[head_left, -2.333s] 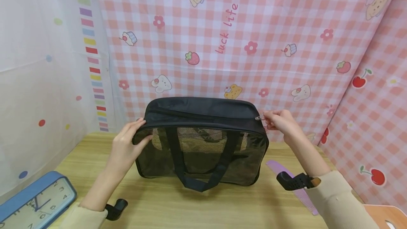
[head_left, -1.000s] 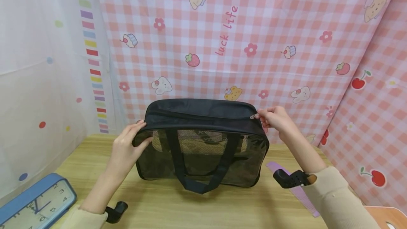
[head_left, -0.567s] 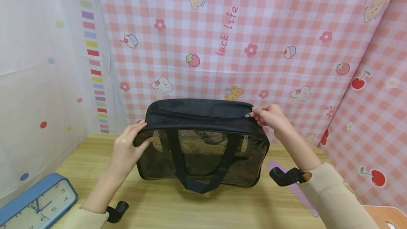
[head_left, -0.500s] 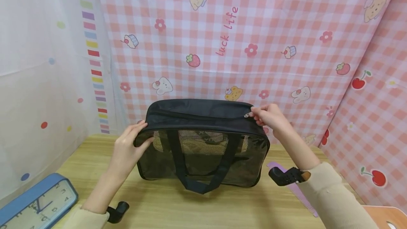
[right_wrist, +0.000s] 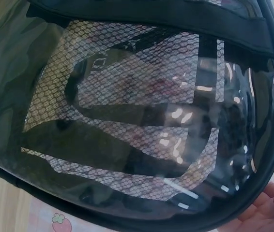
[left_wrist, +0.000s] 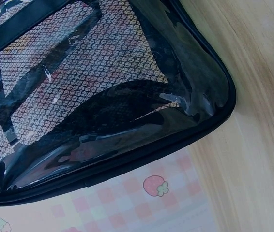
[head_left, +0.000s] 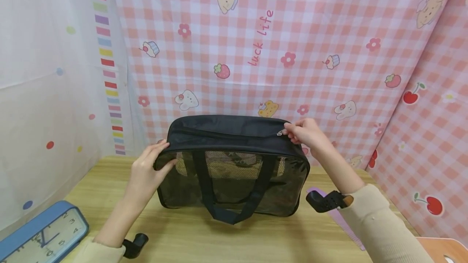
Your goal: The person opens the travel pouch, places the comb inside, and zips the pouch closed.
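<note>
A black travel bag (head_left: 234, 125) stands on the table, with a see-through front panel (head_left: 241, 188) and a black carry handle (head_left: 228, 214) hanging down in front. Mesh shows through its clear panel (left_wrist: 103, 58) in the left wrist view. My left hand (head_left: 148, 163) grips the bag's upper left corner, thumb on the front and fingers along the top edge. At the right end of the top, my right hand (head_left: 303, 133) pinches the small metal zipper pull (head_left: 279, 133). In the right wrist view, part of the right hand (right_wrist: 263, 210) shows behind the bag's rim.
A blue-framed clock (head_left: 47, 234) lies at the front left of the wooden table (head_left: 219, 246). A purple comb (head_left: 345, 226) lies right of the bag, partly under the right forearm. An orange board (head_left: 444, 248) sits at the front right corner. Checked cloth (head_left: 256, 80) hangs close behind.
The right hand has drawn the zipper pull leftward along the bag's top, away from its right end. The left hand keeps its grip on the corner, and the bag stays in place.
</note>
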Motion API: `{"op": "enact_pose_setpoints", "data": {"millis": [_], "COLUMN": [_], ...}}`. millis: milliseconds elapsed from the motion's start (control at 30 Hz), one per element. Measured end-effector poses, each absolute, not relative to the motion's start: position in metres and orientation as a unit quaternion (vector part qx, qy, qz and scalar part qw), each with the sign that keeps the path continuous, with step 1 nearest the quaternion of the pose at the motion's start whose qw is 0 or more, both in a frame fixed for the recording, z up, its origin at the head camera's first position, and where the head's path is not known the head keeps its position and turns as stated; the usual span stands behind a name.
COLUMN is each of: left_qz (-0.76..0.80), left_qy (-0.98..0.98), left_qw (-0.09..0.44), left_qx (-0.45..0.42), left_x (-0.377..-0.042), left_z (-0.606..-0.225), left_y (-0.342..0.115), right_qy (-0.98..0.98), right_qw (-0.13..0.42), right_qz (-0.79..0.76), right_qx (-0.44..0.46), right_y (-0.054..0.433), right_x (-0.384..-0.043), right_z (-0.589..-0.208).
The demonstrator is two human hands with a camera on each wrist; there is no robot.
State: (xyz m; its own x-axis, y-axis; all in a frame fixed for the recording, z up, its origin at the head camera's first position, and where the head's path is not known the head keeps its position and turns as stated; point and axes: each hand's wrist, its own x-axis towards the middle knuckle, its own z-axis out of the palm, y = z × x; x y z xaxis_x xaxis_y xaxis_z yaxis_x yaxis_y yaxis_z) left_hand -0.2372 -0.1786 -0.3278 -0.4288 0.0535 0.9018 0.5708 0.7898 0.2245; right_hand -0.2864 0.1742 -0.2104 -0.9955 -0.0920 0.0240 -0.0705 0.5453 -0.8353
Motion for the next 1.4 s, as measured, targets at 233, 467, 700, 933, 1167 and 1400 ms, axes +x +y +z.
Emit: {"op": "enact_pose_setpoints", "data": {"millis": [233,467,700,933,1167,1400], "left_qz": [-0.262,-0.262,-0.261,-0.262,-0.264,-0.260], "left_qy": [-0.806,-0.808,-0.806,-0.806,-0.806,-0.809], "left_qw": [0.494,0.492,0.496,0.496,0.493,0.490], "left_qx": [-0.191,-0.189,-0.189,-0.189,-0.192,-0.195], "left_x": [-0.237,-0.236,-0.236,-0.235,-0.235,-0.236], "left_z": [-0.328,-0.329,-0.329,-0.328,-0.329,-0.328], "left_y": [-0.179,-0.180,-0.181,-0.181,-0.180,-0.179], "right_qy": [0.890,0.883,0.883,0.882,0.877,0.879], "right_qw": [0.003,0.001,-0.002,0.012,0.012,0.007], "right_qz": [-0.453,-0.466,-0.467,-0.468,-0.475,-0.472], "right_qx": [-0.052,-0.051,-0.048,-0.046,-0.064,-0.066], "right_y": [0.166,0.160,0.158,0.150,0.142,0.137], "right_x": [-0.287,-0.288,-0.289,-0.286,-0.285,-0.285], "right_z": [-0.208,-0.205,-0.204,-0.200,-0.199,-0.196]}}
